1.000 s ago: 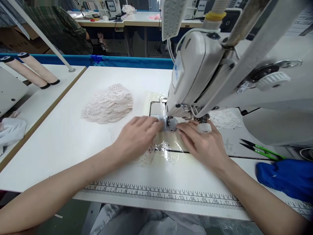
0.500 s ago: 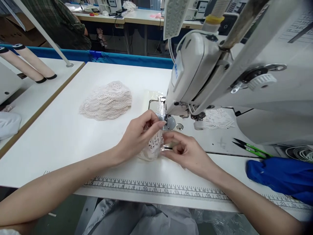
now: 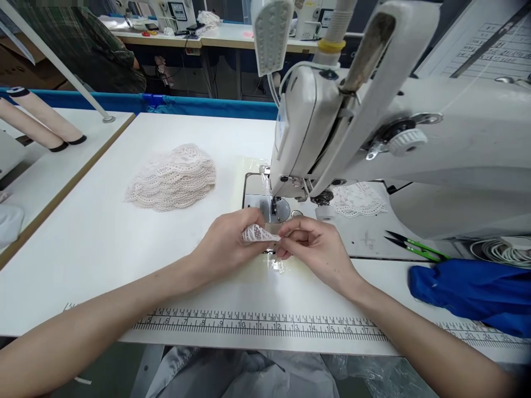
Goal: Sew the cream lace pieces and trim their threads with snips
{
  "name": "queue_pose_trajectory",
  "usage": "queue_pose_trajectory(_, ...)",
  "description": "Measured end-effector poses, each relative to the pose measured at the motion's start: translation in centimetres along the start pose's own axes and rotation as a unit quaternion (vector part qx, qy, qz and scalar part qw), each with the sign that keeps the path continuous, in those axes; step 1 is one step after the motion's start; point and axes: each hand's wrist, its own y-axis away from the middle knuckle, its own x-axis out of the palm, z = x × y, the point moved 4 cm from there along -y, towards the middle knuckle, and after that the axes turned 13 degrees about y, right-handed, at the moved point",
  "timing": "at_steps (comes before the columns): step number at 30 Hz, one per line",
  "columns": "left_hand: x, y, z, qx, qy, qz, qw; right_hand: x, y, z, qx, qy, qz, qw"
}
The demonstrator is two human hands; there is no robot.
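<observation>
In the head view, the small lace piece [image 3: 255, 234] is held between the two hands, just on the wearer's side of the presser foot [image 3: 274, 205] and apart from it; the left hand [image 3: 226, 235] is closed around its folded body, while the right hand [image 3: 317, 243] pinches its narrow tip between thumb and forefinger; whether the lace also touches the table [image 3: 161, 249] beneath, I cannot tell.

Such thin, open lace probably stretches and skews easily, so a light pinch close to the edge seems best, with the layers level and only slight tension between the hands; the left grip should be firm enough to stop the fold slipping, yet not so tight that it crushes the pattern; fingers are best clear of the needle area during this handling.

The left forearm enters from the lower left, its wrist nearly straight and the back of the hand upward; the right forearm slants in from the lower right, its fingers curled and pointing left; the fingertips meet low, in front of the sewing machine [image 3: 302, 127], with the lace stack [image 3: 174, 179] well apart on the left.
</observation>
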Motion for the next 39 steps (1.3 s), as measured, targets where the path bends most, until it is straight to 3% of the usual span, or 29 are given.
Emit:
queue_pose_trajectory(5,0.7,1.0,-0.6,0.231,-0.113,-0.04,0.966,-0.2,0.3,0.3,-0.098,0.052,-0.051,0.993)
queue_pose_trajectory(9,0.6,1.1,-1.0,0.326,-0.158,-0.042,0.931,-0.4,0.8,1.1,-0.176,0.156,-0.082,0.969)
queue_pose_trajectory(17,0.5,1.0,-0.9,0.333,-0.15,-0.045,0.93,-0.2,1.6,2.0,-0.278,0.206,-0.057,0.937)
queue_pose_trajectory(24,0.4,1.1,-1.0,0.341,-0.158,-0.025,0.926,-0.2,1.6,1.6,-0.299,0.224,-0.06,0.926)
queue_pose_trajectory(31,0.2,1.0,-1.5,0.374,-0.209,-0.029,0.903,-0.1,1.8,1.8,-0.327,0.258,-0.059,0.907)
queue_pose_trajectory(36,0.0,1.2,-1.5,0.4,-0.223,-0.025,0.888,-0.3,2.3,2.4,-0.381,0.329,-0.112,0.856)
queue_pose_trajectory(39,0.1,1.3,-1.4,0.362,-0.182,-0.03,0.914,-0.3,2.7,2.7,-0.448,0.376,-0.146,0.798)
